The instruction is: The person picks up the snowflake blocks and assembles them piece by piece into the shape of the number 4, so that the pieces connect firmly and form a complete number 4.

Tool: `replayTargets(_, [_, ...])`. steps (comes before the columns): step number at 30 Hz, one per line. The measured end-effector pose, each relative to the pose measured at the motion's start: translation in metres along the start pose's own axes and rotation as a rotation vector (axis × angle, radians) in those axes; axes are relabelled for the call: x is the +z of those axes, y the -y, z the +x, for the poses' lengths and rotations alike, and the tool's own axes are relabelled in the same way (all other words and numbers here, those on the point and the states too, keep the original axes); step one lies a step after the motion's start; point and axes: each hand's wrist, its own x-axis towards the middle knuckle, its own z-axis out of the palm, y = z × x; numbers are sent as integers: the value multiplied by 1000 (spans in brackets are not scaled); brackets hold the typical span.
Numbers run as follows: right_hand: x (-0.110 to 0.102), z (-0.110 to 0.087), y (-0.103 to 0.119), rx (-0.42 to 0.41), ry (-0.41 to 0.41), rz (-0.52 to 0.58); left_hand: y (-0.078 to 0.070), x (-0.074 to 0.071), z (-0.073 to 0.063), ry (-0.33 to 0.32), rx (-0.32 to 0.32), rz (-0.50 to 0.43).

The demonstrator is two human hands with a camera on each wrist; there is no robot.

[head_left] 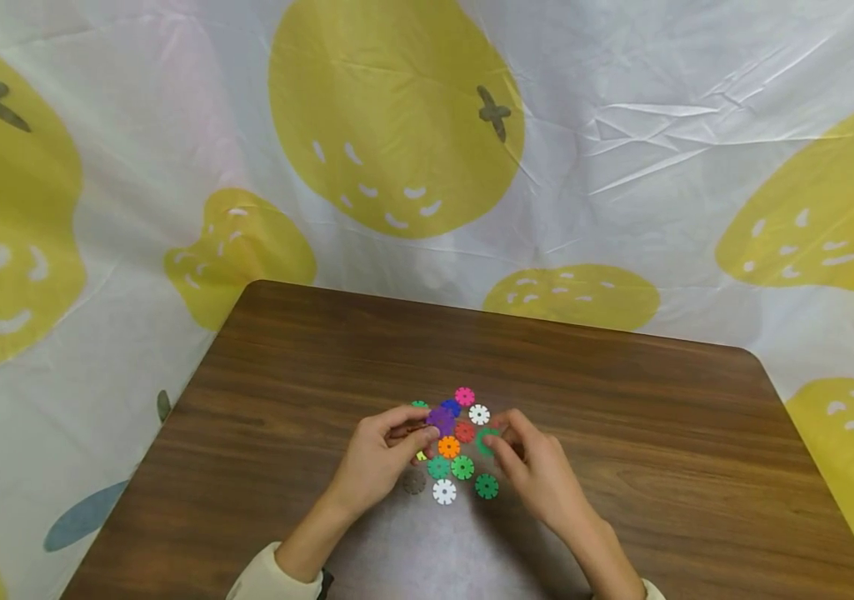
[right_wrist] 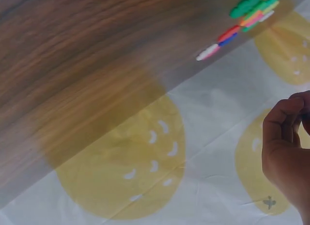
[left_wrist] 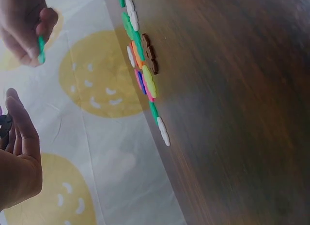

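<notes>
My left hand (head_left: 372, 458) pinches a purple notched disc (head_left: 440, 419) between thumb and fingers, above the table. In the left wrist view the same left hand (left_wrist: 24, 142) also has a dark disc (left_wrist: 5, 124) at its fingertips, joined or close to the purple one; which cannot be told. A green notched disc (head_left: 486, 442) is pinched by my right hand (head_left: 542, 479), a little apart from the left; it appears edge-on as a green disc (left_wrist: 41, 49) in the left wrist view. Only part of the right hand (right_wrist: 286, 147) enters the right wrist view.
Loose notched discs lie flat below the hands, among them orange (head_left: 449, 447), white (head_left: 444, 492), pink (head_left: 465, 396), red (head_left: 465, 432) and brown (head_left: 414, 481). They are on a dark wooden table (head_left: 307, 350). Behind it hangs a pale fruit-print curtain (head_left: 397, 275).
</notes>
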Motion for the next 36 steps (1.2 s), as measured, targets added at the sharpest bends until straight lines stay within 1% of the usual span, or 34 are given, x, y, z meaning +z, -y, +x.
replayTargets(8, [-4, -1, 15, 58, 5, 148, 3, 2, 0, 5, -24, 7])
replayTargets(15, [-9, -2, 28, 54, -25, 240, 2, 4, 1, 8, -28, 11])
replayTargets(23, [-10, -2, 36, 52, -52, 301, -1, 4, 0, 9, -21, 7])
replayTargets(27, [-9, -1, 40, 31, -70, 317, -3, 5, -1, 13, -11, 4])
replayTargets(29, [-9, 0, 40, 12, -82, 308, -4, 5, -1, 14, -8, 6])
replayTargets(36, [-6, 2, 41, -91, -145, 193, -6, 6, 0, 13, -18, 8])
